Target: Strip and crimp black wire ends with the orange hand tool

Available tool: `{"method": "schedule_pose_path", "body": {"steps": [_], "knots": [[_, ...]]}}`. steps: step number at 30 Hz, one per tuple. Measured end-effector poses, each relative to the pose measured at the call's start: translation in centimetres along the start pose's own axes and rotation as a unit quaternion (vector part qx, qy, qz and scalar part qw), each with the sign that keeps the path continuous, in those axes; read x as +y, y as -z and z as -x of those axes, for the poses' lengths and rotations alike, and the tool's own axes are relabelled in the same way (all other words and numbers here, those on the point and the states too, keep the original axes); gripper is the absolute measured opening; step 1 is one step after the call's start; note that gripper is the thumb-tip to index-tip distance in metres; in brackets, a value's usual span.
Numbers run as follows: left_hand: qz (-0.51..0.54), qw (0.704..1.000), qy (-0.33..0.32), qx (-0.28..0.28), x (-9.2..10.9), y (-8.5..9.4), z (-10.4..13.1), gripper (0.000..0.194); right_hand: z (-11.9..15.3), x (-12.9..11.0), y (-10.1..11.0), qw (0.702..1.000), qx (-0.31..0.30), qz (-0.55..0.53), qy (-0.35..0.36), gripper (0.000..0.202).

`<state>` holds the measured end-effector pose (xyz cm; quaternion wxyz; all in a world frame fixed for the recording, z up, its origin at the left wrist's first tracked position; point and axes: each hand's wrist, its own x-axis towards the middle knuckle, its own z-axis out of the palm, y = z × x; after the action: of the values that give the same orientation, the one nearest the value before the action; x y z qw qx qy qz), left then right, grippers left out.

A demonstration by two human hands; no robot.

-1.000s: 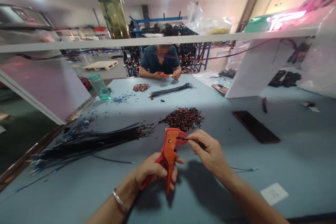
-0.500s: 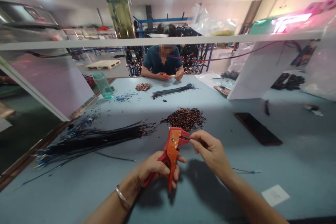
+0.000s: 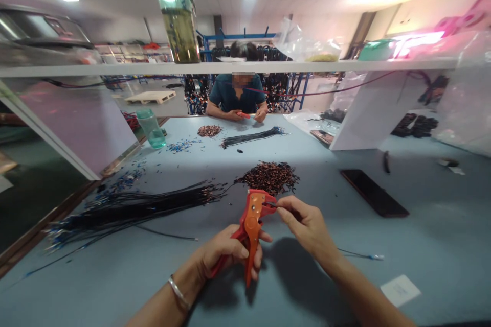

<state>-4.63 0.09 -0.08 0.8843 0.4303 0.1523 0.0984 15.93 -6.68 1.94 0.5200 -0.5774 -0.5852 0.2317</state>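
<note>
My left hand [image 3: 233, 251] is wrapped round the handles of a red and orange wire stripper [image 3: 253, 219], held above the table with its jaws toward the right. Pinched in my right hand [image 3: 305, 219] is a thin black wire [image 3: 271, 205], whose end sits at the stripper's jaws. The wire's blue-tipped far end [image 3: 374, 257] shows past my right forearm. Just behind the stripper lies a heap of black and copper-coloured scraps [image 3: 270, 178]. A bundle of black wires [image 3: 141, 207] with blue terminals stretches out on the left.
A dark phone [image 3: 374, 193] and a white paper slip [image 3: 401, 290] lie on the right. Across the table a person [image 3: 238, 96] holds a red tool, near a smaller wire bundle [image 3: 251, 137]. A green bottle [image 3: 151, 129] stands back left. A white shelf [image 3: 230, 68] spans overhead.
The view has tilted up slightly, so the scene sits a little lower. Both hands keep nearly the same pose, with the wire still at the stripper's jaws.
</note>
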Motion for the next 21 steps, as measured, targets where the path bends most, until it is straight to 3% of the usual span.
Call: {"method": "schedule_pose_path", "body": {"steps": [6, 14, 21], "knots": [[-0.004, 1.0, -0.01, 0.007, 0.13, -0.21, 0.19, 0.055, -0.16, -0.1, 0.36, 0.998, 0.019, 0.03, 0.042, 0.015], [-0.004, 1.0, -0.014, -0.002, 0.09, 0.1, 0.19, 0.053, -0.36, -0.58, 0.47, 0.999, 0.033, -0.032, -0.019, 0.013], [-0.021, 1.0, -0.011, 0.016, 0.35, -0.34, 0.39, 0.055, -0.18, -0.49, 0.0, 0.999, 0.008, -0.03, -0.02, 0.015]]}}
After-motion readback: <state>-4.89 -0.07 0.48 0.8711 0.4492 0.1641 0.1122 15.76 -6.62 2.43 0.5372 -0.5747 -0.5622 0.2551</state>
